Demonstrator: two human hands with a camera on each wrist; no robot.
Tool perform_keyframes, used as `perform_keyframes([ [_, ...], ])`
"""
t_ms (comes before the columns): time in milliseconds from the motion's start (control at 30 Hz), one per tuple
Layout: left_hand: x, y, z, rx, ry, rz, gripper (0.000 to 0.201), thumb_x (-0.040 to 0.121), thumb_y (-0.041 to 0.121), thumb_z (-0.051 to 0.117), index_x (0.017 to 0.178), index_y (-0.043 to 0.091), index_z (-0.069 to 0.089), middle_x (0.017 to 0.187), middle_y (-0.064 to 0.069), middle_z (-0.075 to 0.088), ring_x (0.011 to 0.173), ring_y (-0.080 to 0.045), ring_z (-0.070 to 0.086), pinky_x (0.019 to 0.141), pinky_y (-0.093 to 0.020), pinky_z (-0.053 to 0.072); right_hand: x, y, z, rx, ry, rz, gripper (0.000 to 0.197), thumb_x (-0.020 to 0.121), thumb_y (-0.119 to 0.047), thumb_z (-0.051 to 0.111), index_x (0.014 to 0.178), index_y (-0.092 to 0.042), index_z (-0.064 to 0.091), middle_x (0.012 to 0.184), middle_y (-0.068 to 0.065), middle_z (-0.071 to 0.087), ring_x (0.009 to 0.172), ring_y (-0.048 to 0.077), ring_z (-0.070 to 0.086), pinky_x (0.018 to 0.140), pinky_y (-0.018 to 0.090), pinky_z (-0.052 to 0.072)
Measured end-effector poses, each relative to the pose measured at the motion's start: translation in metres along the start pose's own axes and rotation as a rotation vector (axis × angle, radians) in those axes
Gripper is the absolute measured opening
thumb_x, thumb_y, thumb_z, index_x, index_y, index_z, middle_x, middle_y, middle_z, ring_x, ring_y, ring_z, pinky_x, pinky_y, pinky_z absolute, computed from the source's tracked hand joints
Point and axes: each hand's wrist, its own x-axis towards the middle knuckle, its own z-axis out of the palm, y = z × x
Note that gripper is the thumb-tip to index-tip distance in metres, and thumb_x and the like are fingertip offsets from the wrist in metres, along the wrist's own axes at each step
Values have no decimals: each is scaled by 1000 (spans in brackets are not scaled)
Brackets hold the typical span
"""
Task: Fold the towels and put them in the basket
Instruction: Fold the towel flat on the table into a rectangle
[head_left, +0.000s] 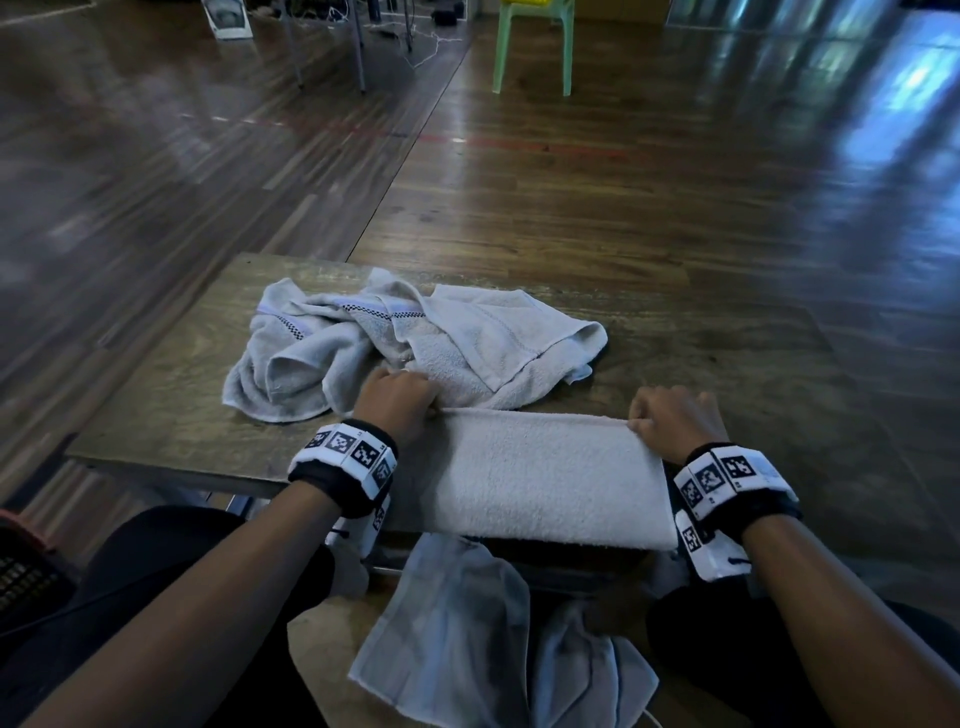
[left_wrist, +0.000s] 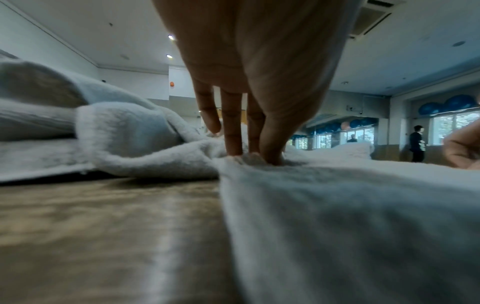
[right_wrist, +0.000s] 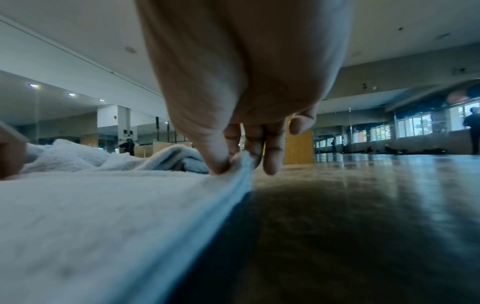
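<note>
Wood table (head_left: 171, 364), lower centre of frame: folded towel (head_left: 545, 478) lies flat at the near edge. Left hand (head_left: 397, 402) and right hand (head_left: 672, 421) fingers (right_wrist: 221, 162) pinch its far corners, likely keeping the fold square. Unfolded towels (head_left: 415, 343) heaped just behind. Basket (head_left: 26, 566) at lower left.

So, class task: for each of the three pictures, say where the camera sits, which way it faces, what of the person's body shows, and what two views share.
Head: worn up high, facing forward and down at the table; both forearms and hands show.
Left wrist: low over the table, facing along the left hand, which pinches the folded towel.
Right wrist: low, facing along the right hand, which pinches the towel's other corner.
Shared: both wrist views show the crumpled towels behind.
</note>
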Motion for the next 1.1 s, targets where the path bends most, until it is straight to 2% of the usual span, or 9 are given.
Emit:
perform_keyframes([
  [200,-24,-7,-7,41,10,-134,24,86,16,51,107,22,61,115,0,60,112,-23,52,94,-37,28,-25,1,5,-149,163,-57,18,90,-28,47,106,-24,53,113,0,56,106,21,49,90,38,38],
  [300,-42,29,-5,-79,30,23,38,89,21,48,127,18,52,136,-3,49,127,-22,43,108,-42,23,-52,-30,17,4,233,-225,33,92,-29,44,123,-19,51,126,4,54,116,22,48,97,39,38],
  [467,-58,90,31,-152,-88,159,57,94,41,18,147,19,23,156,2,18,144,-20,17,115,-41,9,-75,-82,49,61,58,-395,58,91,-40,22,135,-12,46,144,10,44,132,26,43,106,41,35],
  [533,-58,93,43,-119,-93,115,59,93,40,13,144,17,34,152,-1,31,141,-20,28,114,-43,19,-72,-86,55,62,41,-360,55,91,-40,26,130,-12,52,139,9,50,126,24,50,103,38,38],
  [633,-58,87,47,-112,-60,71,54,91,40,26,133,17,51,139,-1,50,129,-19,48,106,-44,36,-63,-79,63,58,42,-349,69,89,-48,8,145,-15,29,155,4,25,143,19,22,116,40,14],
  [733,-58,79,52,-151,-11,49,60,93,45,20,142,17,37,150,-1,35,139,-22,32,113,-45,19,-55,-62,66,38,53,-301,77,82,-52,-6,149,-19,12,159,-2,6,146,15,4,117,40,5],
  [867,-57,62,56,-171,-14,-42,70,88,54,8,149,21,18,157,3,14,146,-20,8,116,-41,-1,-49,-30,65,67,25,-181,72,86,-52,-4,150,-20,6,159,-4,-2,146,13,-5,118,40,0],
  [967,-59,45,58,-152,-23,-103,79,82,66,-3,150,26,6,158,7,2,146,-17,-2,116,-44,-1,-51,-9,61,113,30,-108,57,98,-42,14,150,-19,10,159,-4,2,146,11,-2,118,40,5],
  [1100,-57,28,55,-98,-82,-117,101,64,79,-25,149,33,6,159,5,1,146,-22,2,114,-52,6,-55,0,60,187,68,-142,59,95,-40,14,147,-15,25,157,0,17,145,13,14,115,38,18],
])
